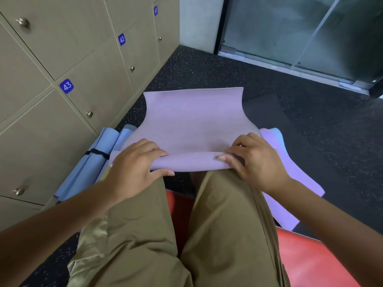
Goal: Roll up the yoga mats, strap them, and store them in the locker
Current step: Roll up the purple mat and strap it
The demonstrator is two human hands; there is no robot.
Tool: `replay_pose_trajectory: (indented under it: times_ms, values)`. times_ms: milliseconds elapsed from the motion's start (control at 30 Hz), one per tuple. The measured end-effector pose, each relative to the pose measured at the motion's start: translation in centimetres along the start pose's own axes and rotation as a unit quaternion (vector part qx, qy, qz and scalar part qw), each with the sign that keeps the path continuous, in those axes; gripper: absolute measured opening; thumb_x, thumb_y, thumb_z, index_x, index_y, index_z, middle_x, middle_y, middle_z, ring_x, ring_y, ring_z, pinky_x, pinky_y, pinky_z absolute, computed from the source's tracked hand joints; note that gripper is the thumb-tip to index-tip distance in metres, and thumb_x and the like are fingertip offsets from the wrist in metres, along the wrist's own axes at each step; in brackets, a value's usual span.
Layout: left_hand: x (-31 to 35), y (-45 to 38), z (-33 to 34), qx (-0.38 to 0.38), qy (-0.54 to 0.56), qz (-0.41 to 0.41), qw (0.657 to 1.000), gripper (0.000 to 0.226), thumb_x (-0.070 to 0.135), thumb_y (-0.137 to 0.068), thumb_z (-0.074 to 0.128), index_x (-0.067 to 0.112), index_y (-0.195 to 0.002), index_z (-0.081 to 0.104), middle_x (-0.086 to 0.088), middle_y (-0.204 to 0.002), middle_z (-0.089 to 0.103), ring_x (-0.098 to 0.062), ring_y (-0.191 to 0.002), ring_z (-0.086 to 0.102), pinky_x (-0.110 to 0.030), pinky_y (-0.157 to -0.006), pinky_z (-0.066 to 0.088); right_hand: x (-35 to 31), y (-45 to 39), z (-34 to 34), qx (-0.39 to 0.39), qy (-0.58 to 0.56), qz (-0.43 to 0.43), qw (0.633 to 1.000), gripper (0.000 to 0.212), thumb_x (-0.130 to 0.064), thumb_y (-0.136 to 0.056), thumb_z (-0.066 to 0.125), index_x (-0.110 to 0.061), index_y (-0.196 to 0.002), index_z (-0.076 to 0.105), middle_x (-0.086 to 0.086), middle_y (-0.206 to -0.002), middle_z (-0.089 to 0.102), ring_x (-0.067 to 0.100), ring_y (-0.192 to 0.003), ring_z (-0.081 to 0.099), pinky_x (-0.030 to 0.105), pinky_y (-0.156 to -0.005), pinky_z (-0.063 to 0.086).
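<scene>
Lilac yoga mat (192, 125) draped over the knees, near edge folded back on itself into a first low roll, far edge hanging free above the speckled black rubber floor (290, 112). Both forearms reaching forward and down from the bottom corners, wrists close to level. Left hand (134, 164) palm-down on the roll's left end, fingers curled over the fold, thumb stretched along the underside: clamped on the mat. Right hand (250, 160) on the roll's right end, fingers bent and pressed on top, thumb tucked at the fold: likewise pinching the mat. Khaki trousers (145, 235) beneath, red seat (306, 262) under the thighs. Left of the knees, a rolled blue mat (93, 162) bound with a black strap (97, 153), lying along the foot of the beige lockers (62, 112) numbered 43, 42, 41, all doors closed. Right of the knees, more flat mats (290, 195), lilac with a blue one under, on the floor. Beyond the far edge, bare floor up to a glass door (290, 34).
</scene>
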State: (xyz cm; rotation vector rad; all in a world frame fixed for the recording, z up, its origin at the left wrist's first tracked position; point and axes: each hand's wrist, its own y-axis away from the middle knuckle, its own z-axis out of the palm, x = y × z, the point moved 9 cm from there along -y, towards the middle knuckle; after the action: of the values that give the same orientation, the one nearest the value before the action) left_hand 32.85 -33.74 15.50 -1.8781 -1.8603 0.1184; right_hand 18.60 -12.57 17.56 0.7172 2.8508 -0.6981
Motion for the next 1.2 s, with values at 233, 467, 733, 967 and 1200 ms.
replay_pose_trajectory:
  times_ms: [233,467,733,967,1200]
  values:
    - [-2.5,-2.1,1.7,-0.139,0.101,-0.067,0.983,0.079,0.093,-0.081,0.031,0.027,-0.091,0.071,0.009,-0.085,0.065,-0.009,-0.087,0.057,-0.031,-0.077,0.047,-0.3,1.4,0.6,-0.005,0.087,0.027,0.996,0.052,-0.064,-0.098,0.046,-0.017,-0.107,0.068,0.000,-0.091,0.061,0.027,-0.085,0.053,0.045,-0.080,0.045]
    - [-2.1,-3.8,2.0,-0.153,0.052,-0.026,0.986,0.076,0.082,-0.093,0.023,0.021,-0.092,0.068,0.007,-0.085,0.061,-0.010,-0.083,0.047,-0.035,-0.076,0.043,1.4,-0.4,1.5,-0.041,0.031,0.069,0.996,0.053,-0.065,-0.099,0.037,-0.023,-0.102,0.069,-0.008,-0.094,0.056,0.019,-0.088,0.052,0.040,-0.082,0.042]
    - [0.8,-2.2,1.0,0.031,-0.077,0.015,0.996,0.042,0.038,-0.106,0.042,0.014,-0.127,0.069,-0.004,-0.107,0.067,-0.030,-0.092,0.060,-0.045,-0.078,0.050,2.6,-1.6,2.6,-0.096,-0.064,0.128,0.985,0.058,-0.074,-0.093,0.034,-0.029,-0.093,0.070,-0.012,-0.084,0.057,0.013,-0.085,0.046,0.039,-0.083,0.040]
    - [0.1,-4.7,3.7,-0.097,-0.194,0.029,0.976,0.074,0.078,-0.067,0.073,0.014,-0.102,0.059,-0.002,-0.076,0.058,-0.029,-0.067,0.060,-0.037,-0.056,0.046,2.8,-2.5,2.1,-0.062,-0.008,0.110,0.992,0.056,-0.072,-0.095,0.037,-0.027,-0.102,0.070,-0.007,-0.093,0.063,0.017,-0.092,0.053,0.037,-0.084,0.041]
    - [-2.0,-6.7,4.8,-0.212,-0.178,-0.041,0.960,0.067,0.087,-0.077,0.055,0.026,-0.095,0.035,0.006,-0.083,0.058,-0.026,-0.073,0.054,-0.037,-0.063,0.036,1.1,-2.1,2.8,-0.036,0.149,0.019,0.988,0.074,-0.080,-0.091,0.030,-0.017,-0.113,0.062,0.002,-0.097,0.060,0.028,-0.086,0.052,0.044,-0.078,0.041]
